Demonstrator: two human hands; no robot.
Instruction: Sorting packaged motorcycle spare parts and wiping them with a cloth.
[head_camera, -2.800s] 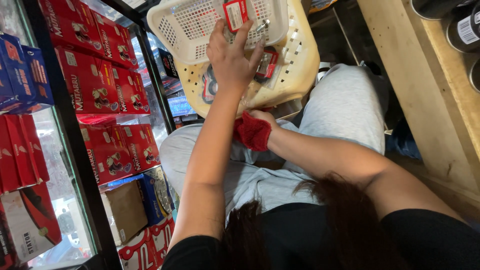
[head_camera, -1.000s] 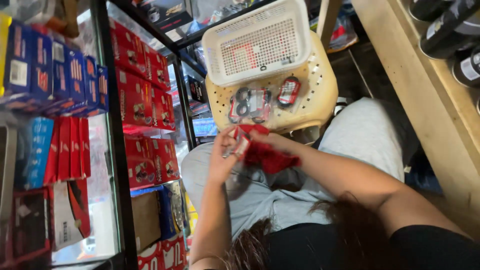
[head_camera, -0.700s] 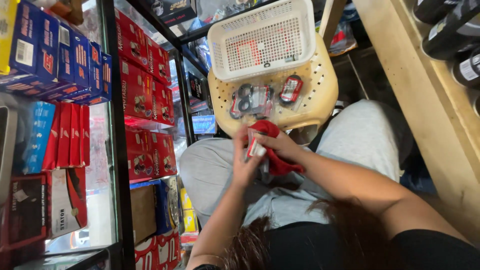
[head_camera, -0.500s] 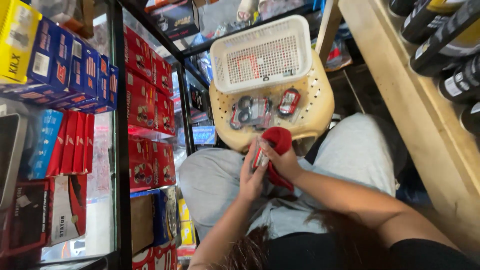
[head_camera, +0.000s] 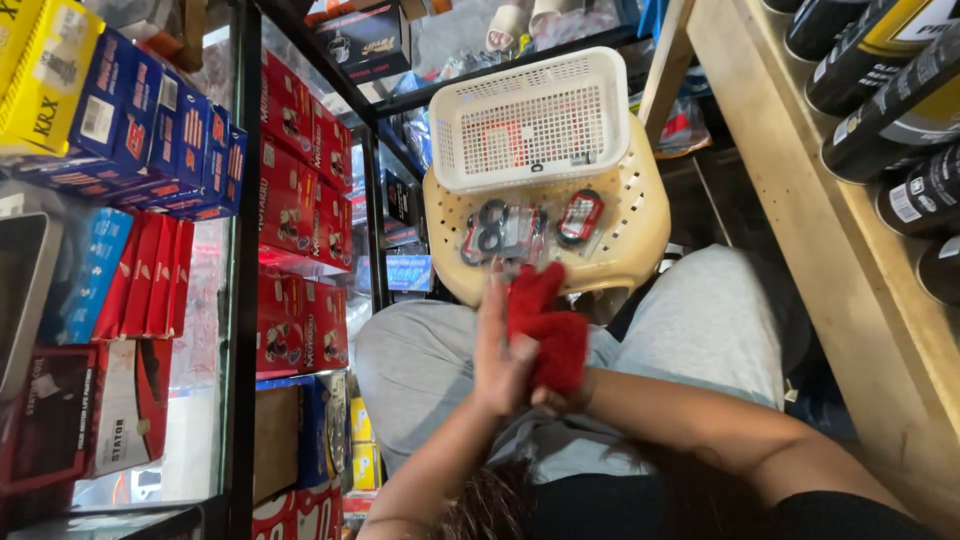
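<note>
I sit with my grey-trousered knees toward a beige perforated plastic stool (head_camera: 640, 235). My right hand (head_camera: 556, 398) is wrapped in a red cloth (head_camera: 548, 335) and mostly hidden by it. My left hand (head_camera: 498, 345) is held flat, fingers straight, with its palm pressed against the cloth. Whether anything lies between palm and cloth is hidden. On the stool lie a clear packet of black rings (head_camera: 495, 235) and a packet with a red part (head_camera: 580, 215). A white mesh basket (head_camera: 445, 135) stands at the stool's far side.
A glass-fronted rack on the left holds stacked red boxes (head_camera: 300, 200), blue boxes (head_camera: 175, 140) and a yellow box (head_camera: 45, 70). A wooden shelf (head_camera: 800, 200) on the right carries several black cans (head_camera: 880, 70). More boxes sit low beside my left knee.
My left hand left the basket and came to the red cloth over my lap. Both hands rose toward the stool, and the left hand has flattened against the cloth.
</note>
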